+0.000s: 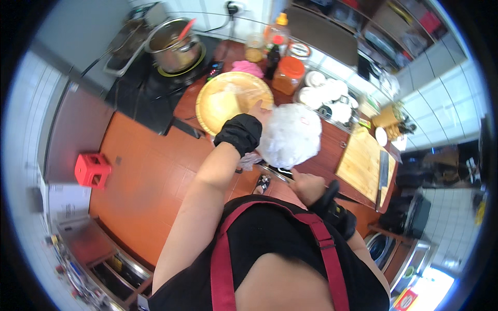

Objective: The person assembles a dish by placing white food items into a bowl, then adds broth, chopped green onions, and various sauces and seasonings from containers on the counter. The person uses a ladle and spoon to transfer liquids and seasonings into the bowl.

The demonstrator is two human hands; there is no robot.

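A bulging white plastic bag [291,136] is at the front edge of the dark red table, between my two hands. My left hand [259,113] is closed at the bag's upper left side, fingers partly hidden, next to the rim of a round yellow basin [203,111]. Pale, powdery-looking stuff lies in the basin. Below the bag, just off the table's front edge, my right hand [308,187] is closed with curled fingers; what it holds, if anything, cannot be made out. Both wrists wear black bands or cuffs.
A cleaver [383,168] lies on the wooden cutting board [358,159] at right. An orange-lidded jar [288,75], bottles and white cups stand behind. At the far left, a steel pot [175,52] sits on the black stove. A red stool [93,169] stands on the floor.
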